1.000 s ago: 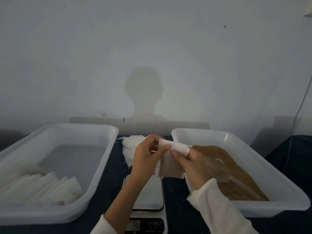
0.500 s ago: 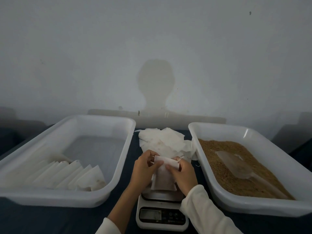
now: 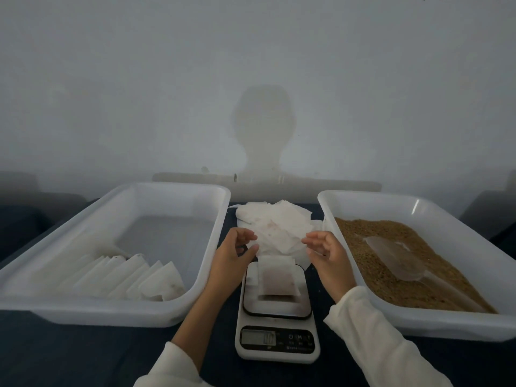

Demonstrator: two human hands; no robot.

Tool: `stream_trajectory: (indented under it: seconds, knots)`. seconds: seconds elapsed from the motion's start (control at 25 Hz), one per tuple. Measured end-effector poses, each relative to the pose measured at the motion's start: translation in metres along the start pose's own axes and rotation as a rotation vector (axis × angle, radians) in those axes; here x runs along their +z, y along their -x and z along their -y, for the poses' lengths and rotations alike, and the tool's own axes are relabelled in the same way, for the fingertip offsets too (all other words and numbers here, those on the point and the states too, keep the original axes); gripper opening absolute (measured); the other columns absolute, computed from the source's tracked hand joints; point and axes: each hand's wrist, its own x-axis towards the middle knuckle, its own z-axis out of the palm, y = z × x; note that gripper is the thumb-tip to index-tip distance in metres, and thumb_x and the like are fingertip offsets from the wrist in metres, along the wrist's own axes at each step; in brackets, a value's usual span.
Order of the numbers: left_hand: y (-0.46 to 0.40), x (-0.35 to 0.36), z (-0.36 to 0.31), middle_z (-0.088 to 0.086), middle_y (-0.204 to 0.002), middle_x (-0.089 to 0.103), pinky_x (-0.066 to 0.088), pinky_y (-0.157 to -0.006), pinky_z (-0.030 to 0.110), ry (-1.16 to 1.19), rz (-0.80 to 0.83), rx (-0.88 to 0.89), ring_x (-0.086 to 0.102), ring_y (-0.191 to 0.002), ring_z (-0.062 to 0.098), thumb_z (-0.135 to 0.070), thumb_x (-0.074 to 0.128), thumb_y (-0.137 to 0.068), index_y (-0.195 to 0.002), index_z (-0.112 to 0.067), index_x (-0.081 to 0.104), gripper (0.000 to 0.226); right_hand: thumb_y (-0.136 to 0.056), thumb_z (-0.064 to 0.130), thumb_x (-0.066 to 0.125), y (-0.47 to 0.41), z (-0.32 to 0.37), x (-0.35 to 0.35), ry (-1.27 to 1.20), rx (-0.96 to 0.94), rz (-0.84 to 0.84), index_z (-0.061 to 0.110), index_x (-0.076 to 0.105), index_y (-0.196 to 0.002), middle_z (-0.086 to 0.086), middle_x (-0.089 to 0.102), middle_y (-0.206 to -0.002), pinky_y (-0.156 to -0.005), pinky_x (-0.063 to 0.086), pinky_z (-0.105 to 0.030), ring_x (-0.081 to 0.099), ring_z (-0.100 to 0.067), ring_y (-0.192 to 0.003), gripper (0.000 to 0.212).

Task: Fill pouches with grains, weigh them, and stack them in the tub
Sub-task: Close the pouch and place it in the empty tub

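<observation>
One filled pouch (image 3: 277,278) is lying flat on the scale (image 3: 277,312) | left hand (image 3: 233,256) and right hand (image 3: 325,254) are hovering just above, fingers loosely curled, holding nothing | I am keeping clear until the display (image 3: 258,337) is settling, I judge.

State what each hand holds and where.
Nothing: the left hand and right hand hover empty, fingers loosely curled; the filled pouch lies on the scale.

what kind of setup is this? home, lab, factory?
Probably a small hand-packing station, home or workshop; can't tell which. A scale with a filled pouch on it sits between a grain tub and a tub of stacked pouches, on a dark cloth against a plain wall.
</observation>
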Motion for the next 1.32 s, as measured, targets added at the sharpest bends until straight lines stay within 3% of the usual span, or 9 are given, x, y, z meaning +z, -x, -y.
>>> stream_trajectory:
  seconds: [0.32, 0.48, 0.6, 0.68, 0.84, 0.96, 1.16, 1.24, 1.32]
  knots:
    - [0.001, 0.001, -0.002, -0.004, -0.1, 0.062, 0.047, -0.066, 0.005, -0.044, 0.036, 0.016, 0.059, -0.085, 0.006, -0.003, 0.061, -0.089, -0.1, -0.012, 0.057, 0.016, -0.088, -0.007, 0.052, 0.001, -0.003, 0.002, 0.005, 0.024, -0.009, 0.012, 0.057, -0.106, 0.001, 0.066, -0.102, -0.083, 0.042, -0.014, 0.06, -0.008, -0.099, 0.026]
    - [-0.004, 0.005, 0.008, 0.0, -0.102, 0.063, 0.053, -0.085, 0.024, -0.1, 0.076, -0.025, 0.062, -0.095, 0.016, -0.006, 0.062, -0.088, -0.102, -0.011, 0.058, 0.016, -0.087, -0.009, 0.051, -0.002, -0.006, 0.006, 0.018, 0.041, -0.001, 0.013, 0.056, -0.103, 0.004, 0.065, -0.096, -0.081, 0.043, -0.013, 0.06, -0.005, -0.094, 0.027]
    - [-0.005, 0.01, 0.018, -0.007, -0.102, 0.062, 0.048, -0.084, 0.016, -0.195, 0.133, -0.062, 0.06, -0.101, 0.011, -0.013, 0.065, -0.087, -0.102, -0.018, 0.058, 0.017, -0.087, -0.01, 0.052, -0.002, -0.011, 0.014, 0.009, 0.087, 0.022, 0.012, 0.057, -0.1, 0.003, 0.065, -0.093, -0.08, 0.046, -0.014, 0.061, -0.01, -0.093, 0.025]
    - [-0.008, 0.015, 0.023, -0.012, -0.108, 0.06, 0.045, -0.08, 0.01, -0.258, 0.202, -0.112, 0.058, -0.105, 0.007, -0.022, 0.066, -0.087, -0.109, -0.022, 0.057, 0.023, -0.088, -0.004, 0.056, -0.003, -0.015, 0.02, 0.049, 0.131, 0.076, 0.013, 0.057, -0.101, 0.001, 0.064, -0.096, -0.081, 0.047, -0.018, 0.061, -0.011, -0.095, 0.021]
    - [-0.012, 0.027, 0.026, -0.008, -0.126, 0.056, 0.041, -0.091, 0.015, -0.411, 0.319, -0.186, 0.051, -0.112, 0.006, -0.038, 0.067, -0.084, -0.13, -0.02, 0.049, 0.053, -0.087, 0.008, 0.063, -0.008, -0.021, 0.031, 0.121, 0.222, 0.142, 0.018, 0.055, -0.105, 0.006, 0.061, -0.1, -0.071, 0.039, -0.007, 0.057, -0.006, -0.095, 0.022]
    - [-0.013, 0.032, 0.025, -0.01, -0.126, 0.056, 0.04, -0.092, 0.016, -0.418, 0.342, -0.194, 0.05, -0.112, 0.004, -0.041, 0.071, -0.08, -0.131, -0.022, 0.048, 0.059, -0.085, 0.009, 0.066, -0.011, -0.02, 0.034, 0.159, 0.253, 0.11, 0.018, 0.056, -0.103, 0.005, 0.062, -0.097, -0.079, 0.045, -0.015, 0.059, -0.009, -0.094, 0.023]
    - [-0.014, 0.035, 0.013, -0.016, -0.101, 0.057, 0.04, -0.076, 0.004, -0.478, 0.26, -0.073, 0.053, -0.092, -0.002, -0.034, 0.072, -0.08, -0.116, -0.029, 0.056, 0.039, -0.083, 0.003, 0.067, -0.014, 0.001, 0.03, 0.16, 0.143, 0.048, 0.016, 0.06, -0.091, 0.002, 0.064, -0.085, -0.075, 0.05, -0.018, 0.062, -0.01, -0.083, 0.018]
    - [-0.012, 0.035, -0.002, -0.016, -0.09, 0.058, 0.04, -0.069, 0.006, -0.485, 0.187, -0.018, 0.054, -0.08, -0.002, -0.031, 0.067, -0.085, -0.096, -0.03, 0.061, 0.012, -0.082, 0.003, 0.068, -0.015, 0.016, 0.026, 0.141, 0.066, 0.047, 0.018, 0.06, -0.088, 0.005, 0.065, -0.084, -0.075, 0.052, -0.018, 0.062, -0.007, -0.081, 0.017]
    - [-0.009, 0.03, -0.016, -0.014, -0.077, 0.054, 0.039, -0.061, 0.007, -0.419, 0.079, 0.076, 0.051, -0.068, -0.003, -0.023, 0.065, -0.085, -0.072, -0.032, 0.053, 0.02, -0.082, 0.004, 0.068, -0.018, 0.034, 0.025, 0.116, -0.021, 0.037, 0.021, 0.06, -0.083, 0.008, 0.065, -0.083, -0.07, 0.05, -0.013, 0.062, -0.004, -0.079, 0.019]
